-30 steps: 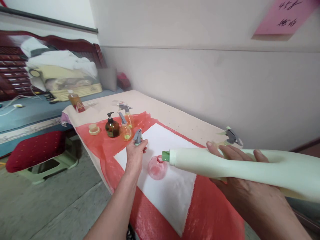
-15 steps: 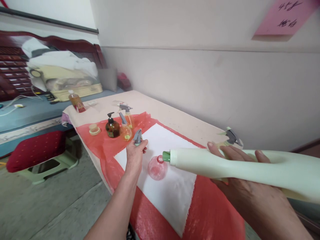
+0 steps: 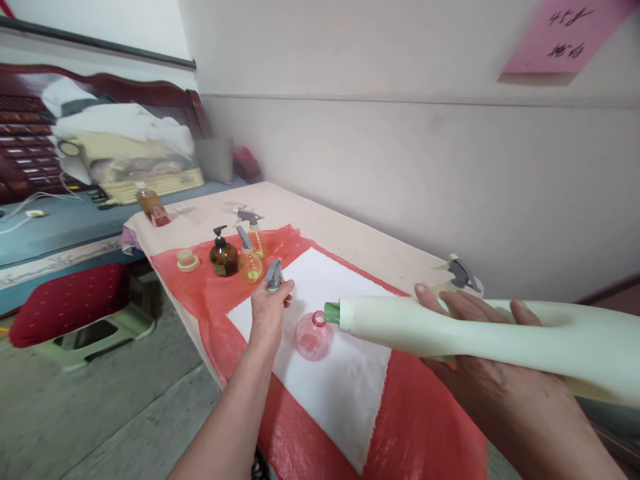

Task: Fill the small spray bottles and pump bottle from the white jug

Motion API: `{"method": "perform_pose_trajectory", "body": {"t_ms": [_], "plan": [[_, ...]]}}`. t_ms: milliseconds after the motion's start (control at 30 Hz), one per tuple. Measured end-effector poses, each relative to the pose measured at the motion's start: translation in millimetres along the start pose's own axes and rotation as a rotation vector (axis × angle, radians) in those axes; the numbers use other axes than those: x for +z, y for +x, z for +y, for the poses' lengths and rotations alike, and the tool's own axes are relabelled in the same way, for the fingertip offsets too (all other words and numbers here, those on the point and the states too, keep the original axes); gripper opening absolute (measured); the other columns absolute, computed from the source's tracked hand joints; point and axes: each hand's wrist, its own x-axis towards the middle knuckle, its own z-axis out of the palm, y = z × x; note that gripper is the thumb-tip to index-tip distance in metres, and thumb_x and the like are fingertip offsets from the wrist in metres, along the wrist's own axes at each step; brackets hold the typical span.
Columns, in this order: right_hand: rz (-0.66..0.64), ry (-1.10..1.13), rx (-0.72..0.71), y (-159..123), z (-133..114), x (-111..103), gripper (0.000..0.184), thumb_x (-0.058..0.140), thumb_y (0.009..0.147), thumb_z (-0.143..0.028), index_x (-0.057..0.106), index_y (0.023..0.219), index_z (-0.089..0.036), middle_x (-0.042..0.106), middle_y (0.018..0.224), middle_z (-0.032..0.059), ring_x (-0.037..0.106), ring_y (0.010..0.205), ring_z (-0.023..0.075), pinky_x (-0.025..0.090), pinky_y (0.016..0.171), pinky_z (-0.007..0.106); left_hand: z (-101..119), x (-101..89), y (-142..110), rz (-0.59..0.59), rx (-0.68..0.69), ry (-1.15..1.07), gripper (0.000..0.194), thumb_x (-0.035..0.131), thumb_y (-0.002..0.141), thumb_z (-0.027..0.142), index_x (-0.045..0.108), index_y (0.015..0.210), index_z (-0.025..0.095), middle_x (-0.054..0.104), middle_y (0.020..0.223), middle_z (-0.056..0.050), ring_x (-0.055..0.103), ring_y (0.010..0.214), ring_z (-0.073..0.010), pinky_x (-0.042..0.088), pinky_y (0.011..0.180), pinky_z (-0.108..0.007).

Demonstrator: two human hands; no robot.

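**Green spout [image 3: 332,312] sits just beside the mouth of the pink bottle [image 3: 314,341]**

The left hand [image 3: 267,310] has its fingers wrapped around one grey spray top [image 3: 275,275]. Just right of those fingers, the pink bottle stands on one white cloth [image 3: 345,413] on the desk [image 3: 345,240]. The left hand is nearer to it than the right. Next comes one big pale bottle [image 3: 395,323], on its side, its long way running left to right, spout pointing left. I can't tell if the spout touches the pink bottle. The right hand [image 3: 495,390] holds the big one, fingers spread over it.

Left of the left fingers I count one amber bottle [image 3: 153,205], one pale cap [image 3: 187,261], one dark pump bottle [image 3: 223,257] and two yellow spray bottles [image 3: 251,267]. Between both hands' fingers: one pink bottle. Behind the right fingers: one more spray bottle [image 3: 461,274].
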Motion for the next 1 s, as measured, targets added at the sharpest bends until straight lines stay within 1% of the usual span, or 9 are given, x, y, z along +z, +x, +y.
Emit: {"method": "perform_pose_trajectory", "body": {"t_ms": [167,333,433,500,633,700,867,933,1000], "plan": [[0.026,0.011,-0.004,0.6,0.9,-1.5,0.050,0.047,0.090,-0.019,0.046,0.139,-0.020,0.059,0.128,0.0162,0.054,0.121,0.0353,0.028,0.109,0.066,0.2,-0.3,-0.5,0.000,0.005,0.001,0.025,0.077,0.061,0.031,0.060,0.074,0.018,0.057,0.068,0.004,0.052,0.057,-0.0099,0.039,0.054,-0.025],[0.065,0.034,0.021,3.7,-0.7,-3.7,0.055,0.045,0.088,-0.018,0.039,0.144,-0.019,0.059,0.127,0.0175,0.058,0.115,0.0344,0.032,0.107,0.065,-1.8,-1.3,0.0,0.005,0.005,0.005,0.025,0.077,0.061,0.031,0.060,0.074,0.018,0.056,0.067,0.004,0.051,0.056,-0.0096,0.039,0.054,-0.025],[0.041,0.031,0.019,4.0,-0.9,-3.9,0.058,0.043,0.087,-0.013,0.039,0.144,-0.022,0.061,0.124,0.0161,0.057,0.118,0.0340,0.032,0.107,0.065,-3.2,-1.9,1.0,0.004,0.010,0.003,0.026,0.077,0.061,0.032,0.061,0.074,0.018,0.056,0.068,0.004,0.052,0.056,-0.0097,0.039,0.054,-0.025],[0.030,0.026,0.025,3.6,-0.7,-3.5,0.057,0.043,0.087,-0.012,0.041,0.143,-0.021,0.061,0.123,0.0162,0.056,0.119,0.0342,0.031,0.108,0.065,-3.7,-2.0,1.4,0.000,0.010,0.005,0.026,0.077,0.061,0.032,0.061,0.074,0.018,0.056,0.068,0.004,0.052,0.057,-0.0099,0.040,0.055,-0.025],[0.022,0.009,0.011,2.6,-0.4,-2.9,0.050,0.047,0.089,-0.017,0.045,0.140,-0.020,0.058,0.130,0.0160,0.054,0.121,0.0345,0.027,0.111,0.064,-2.4,-1.4,0.9,0.002,0.008,0.006,0.024,0.076,0.061,0.030,0.060,0.073,0.018,0.055,0.067,0.004,0.051,0.056,-0.0097,0.039,0.054,-0.025],[0.016,-0.007,-0.002,2.5,-0.3,-2.6,0.049,0.047,0.090,-0.017,0.046,0.139,-0.020,0.058,0.130,0.0157,0.055,0.121,0.0341,0.027,0.111,0.064,-1.0,-1.0,0.2,0.006,0.003,0.007,0.024,0.076,0.061,0.030,0.060,0.073,0.017,0.055,0.067,0.004,0.051,0.056,-0.0097,0.039,0.054,-0.025],[0.084,0.013,0.008,2.0,0.1,-0.6,0.053,0.047,0.090,-0.017,0.041,0.142,-0.017,0.059,0.129,0.0166,0.055,0.121,0.0335,0.029,0.111,0.062,0.2,-1.0,-0.3,0.008,-0.005,0.000,0.025,0.077,0.059,0.031,0.062,0.073,0.017,0.055,0.067,0.004,0.051,0.056,-0.0095,0.039,0.054,-0.025],[0.065,0.023,0.009,1.0,0.5,0.2,0.052,0.046,0.089,-0.015,0.043,0.141,-0.020,0.058,0.131,0.0157,0.053,0.123,0.0338,0.028,0.111,0.064,-0.4,-1.2,0.1,0.001,-0.005,-0.005,0.025,0.077,0.059,0.031,0.062,0.073,0.017,0.055,0.067,0.004,0.051,0.056,-0.0095,0.039,0.055,-0.025],[0.017,0.024,0.001,0.1,1.0,0.6,0.051,0.044,0.089,-0.012,0.047,0.139,-0.024,0.057,0.132,0.0144,0.052,0.126,0.0340,0.028,0.110,0.066,-0.8,-1.3,0.4,0.001,-0.006,-0.003,0.024,0.077,0.059,0.031,0.062,0.073,0.017,0.055,0.067,0.004,0.051,0.056,-0.0094,0.039,0.055,-0.025]]}}
